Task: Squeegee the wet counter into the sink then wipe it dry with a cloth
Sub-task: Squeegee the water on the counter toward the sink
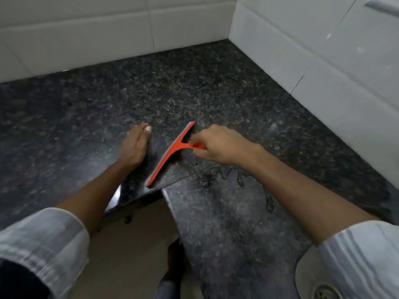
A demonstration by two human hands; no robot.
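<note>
A red squeegee [170, 153] with a grey rubber blade lies blade-down on the dark speckled granite counter [194, 89], near the inner corner of the L-shaped top. My right hand [218, 144] is closed around its short handle. To the left of the blade my left hand [135, 147] rests flat on the counter, fingers together, holding nothing. A puddle of water [228, 176] glistens on the stone just under my right wrist. The steel sink [311, 279] with its drain shows at the bottom right, partly hidden by my right sleeve. No cloth is in view.
White tiled walls [108, 35] close the counter at the back and on the right. The counter's front edge [170, 210] drops to a tan floor [129, 251] between my arms, where my foot shows.
</note>
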